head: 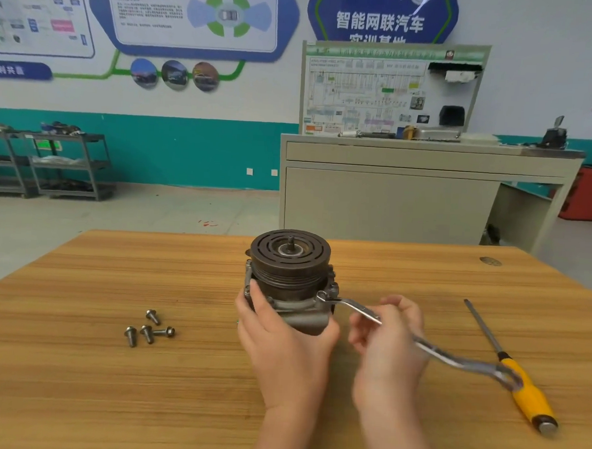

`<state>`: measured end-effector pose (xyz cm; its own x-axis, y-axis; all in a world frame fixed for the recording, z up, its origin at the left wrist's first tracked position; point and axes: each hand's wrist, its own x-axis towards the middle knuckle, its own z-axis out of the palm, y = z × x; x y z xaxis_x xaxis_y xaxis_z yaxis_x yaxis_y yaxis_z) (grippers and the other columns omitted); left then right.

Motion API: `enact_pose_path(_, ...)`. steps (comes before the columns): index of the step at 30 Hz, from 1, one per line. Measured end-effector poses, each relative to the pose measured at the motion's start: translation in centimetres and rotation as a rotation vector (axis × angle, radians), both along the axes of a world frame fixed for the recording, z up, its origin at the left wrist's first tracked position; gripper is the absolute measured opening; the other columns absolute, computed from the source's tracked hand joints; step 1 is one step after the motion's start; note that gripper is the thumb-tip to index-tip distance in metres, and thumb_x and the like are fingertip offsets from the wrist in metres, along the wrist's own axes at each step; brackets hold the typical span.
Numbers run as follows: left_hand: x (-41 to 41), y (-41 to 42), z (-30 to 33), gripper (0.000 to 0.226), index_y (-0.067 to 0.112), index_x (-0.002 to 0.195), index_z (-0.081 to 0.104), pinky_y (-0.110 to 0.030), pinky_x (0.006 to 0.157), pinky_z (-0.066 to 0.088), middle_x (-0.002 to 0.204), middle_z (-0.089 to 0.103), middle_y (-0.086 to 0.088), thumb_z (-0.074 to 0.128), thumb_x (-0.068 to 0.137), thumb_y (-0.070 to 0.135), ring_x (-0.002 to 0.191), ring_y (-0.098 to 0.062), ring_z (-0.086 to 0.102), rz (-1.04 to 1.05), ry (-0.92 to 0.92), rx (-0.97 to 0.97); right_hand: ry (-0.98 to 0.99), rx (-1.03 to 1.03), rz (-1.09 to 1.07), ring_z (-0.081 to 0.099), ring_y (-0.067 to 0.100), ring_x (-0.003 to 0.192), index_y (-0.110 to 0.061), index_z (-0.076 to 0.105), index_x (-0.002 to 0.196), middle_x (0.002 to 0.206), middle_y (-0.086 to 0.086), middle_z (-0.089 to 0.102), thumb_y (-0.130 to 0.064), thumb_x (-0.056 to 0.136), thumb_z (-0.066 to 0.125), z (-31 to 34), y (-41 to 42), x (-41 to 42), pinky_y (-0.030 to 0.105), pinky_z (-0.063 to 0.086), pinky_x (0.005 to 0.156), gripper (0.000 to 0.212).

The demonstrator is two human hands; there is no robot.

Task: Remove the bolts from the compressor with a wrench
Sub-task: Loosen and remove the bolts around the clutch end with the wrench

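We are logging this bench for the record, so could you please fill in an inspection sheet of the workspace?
Surface: wooden table, dark knot near the far right corner.
Job's things: compressor upright, pulley on top; wrench set on a bolt at its right flange; four removed bolts lying to its left.
Clutter: yellow-handled screwdriver at right.
Hands: left hand holds the compressor body; right hand grips the wrench.
Cables: nothing seen.
Surroundings: grey cabinet, wiring display board, metal racks.
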<state>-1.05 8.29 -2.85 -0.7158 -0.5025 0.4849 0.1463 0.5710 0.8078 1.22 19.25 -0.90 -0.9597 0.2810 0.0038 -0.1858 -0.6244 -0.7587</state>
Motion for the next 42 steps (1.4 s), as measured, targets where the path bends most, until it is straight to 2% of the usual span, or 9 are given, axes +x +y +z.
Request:
enact_pose_path(6,-0.9,-2.7,-0.2,0.110,0.016,0.147,0.029,-0.023,0.103,0.027,0.142,0.035,0.005,0.080,0.057,0.053,0.128,-0.012,0.032,-0.242,0.021,-0.055,0.027,0.141,0.271,0.046,0.011,0.038,-0.013,0.047,0.089,0.058,0.009,0.057,-0.008,0.095,0.046,3.3,2.3,-3.6,0.015,0.030,0.032,0.008)
enact_pose_path(9,-1.1,-2.2,-0.3,0.108,0.015,0.144,0.033,-0.019,0.102,0.019,0.151,0.029,0.001,0.083,0.055,0.050,0.135,-0.015,0.026,-0.205,0.031,0.014,0.250,0.188,0.071,0.057,0.015,0.045,-0.017,0.053,0.080,0.062,0.013,0.064,-0.024,0.089,0.059,4.2,1.1,-1.9,0.018,0.041,0.037,0.013)
enact_pose_path(17,1.4,1.4,-0.2,0.105,0.003,0.138,0.039,-0.055,0.107,0.035,0.147,0.033,-0.016,0.090,0.055,0.042,0.130,-0.039,0.033,-0.044,0.121,0.104,0.305,0.399,-0.487,0.049,0.022,0.034,-0.021,0.054,0.055,0.052,0.011,0.064,-0.029,0.075,0.066,1.3,-4.3,1.9,0.020,0.040,0.037,0.025)
enact_pose_path(21,2.1,-2.3,-0.5,0.099,0.045,0.138,0.016,-0.035,0.110,0.032,0.135,0.036,0.004,0.080,0.064,0.054,0.125,-0.009,0.038,-0.203,0.224,0.277,0.278,0.483,-0.520,0.049,0.017,0.034,-0.020,0.054,0.056,0.054,0.008,0.065,-0.034,0.077,0.066,0.9,-4.0,1.7,0.017,0.039,0.037,0.028)
enact_pose_path(27,-2.2,-9.9,2.9,0.140,0.038,0.153,-0.008,-0.027,0.112,0.032,0.157,0.023,0.012,0.073,0.045,0.074,0.141,-0.006,0.028,-0.781,-0.276,0.112,0.344,0.806,-0.598,0.057,0.006,0.040,-0.024,0.046,0.060,0.050,0.003,0.058,-0.042,0.085,0.059,0.8,-4.0,1.3,0.014,0.042,0.043,0.033)
enact_pose_path(30,-2.8,-9.7,2.8,0.131,0.038,0.151,-0.002,-0.004,0.096,0.035,0.137,0.038,0.025,0.083,0.053,0.059,0.119,0.019,0.041,-0.881,-0.235,0.100,0.437,1.029,-0.756,0.046,0.012,0.040,-0.025,0.037,0.065,0.046,0.000,0.044,-0.030,0.092,0.057,0.7,-4.6,1.1,0.026,0.040,0.043,0.034)
enact_pose_path(33,-2.6,-8.8,1.6,0.113,0.039,0.147,0.008,0.004,0.084,0.037,0.130,0.039,0.030,0.082,0.061,0.048,0.110,0.029,0.039,-0.814,-0.125,0.185,0.597,1.159,-0.845,0.029,0.010,0.049,-0.023,0.031,0.065,0.053,-0.006,0.026,-0.015,0.092,0.058,0.0,-5.0,1.0,0.014,0.031,0.047,0.039)
enact_pose_path(39,-2.5,-8.2,0.5,0.107,0.038,0.148,0.021,-0.020,0.103,0.037,0.138,0.045,0.018,0.081,0.060,0.051,0.124,0.006,0.044,-0.703,-0.048,0.260,0.393,0.503,-0.295,0.048,0.011,0.037,-0.022,0.050,0.056,0.050,0.006,0.059,-0.019,0.086,0.067,0.2,-0.4,-0.4,0.020,0.038,0.040,0.035)
enact_pose_path(42,-2.7,-8.2,0.8,0.106,0.044,0.142,0.023,-0.012,0.098,0.037,0.135,0.045,0.024,0.076,0.052,0.060,0.120,0.012,0.045,-0.706,-0.060,0.256,0.260,0.210,0.154,0.045,0.010,0.034,-0.019,0.045,0.056,0.049,0.007,0.057,-0.018,0.080,0.060,2.0,2.6,-3.2,0.018,0.030,0.036,0.027)
